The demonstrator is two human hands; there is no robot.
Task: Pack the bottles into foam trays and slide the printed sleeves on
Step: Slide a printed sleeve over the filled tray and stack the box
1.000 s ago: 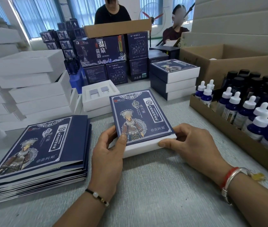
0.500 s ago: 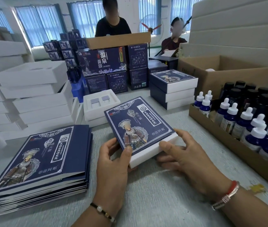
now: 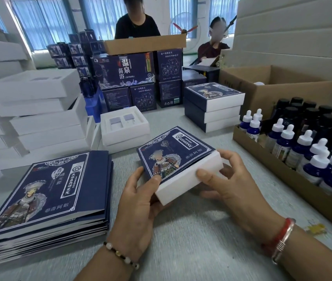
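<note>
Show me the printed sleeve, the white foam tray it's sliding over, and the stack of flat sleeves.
printed sleeve [image 3: 173,153], head view, printed top face
foam tray [image 3: 189,179], head view, bare white side
stack of flat sleeves [image 3: 47,191], head view, top sleeve's cover

We see our two bare arms with no sleeves. Our left hand [image 3: 138,201] has a thin bracelet of dark and pale round beads at the wrist. Our right hand [image 3: 230,181] has a red band beside a shiny silver bangle.
</note>
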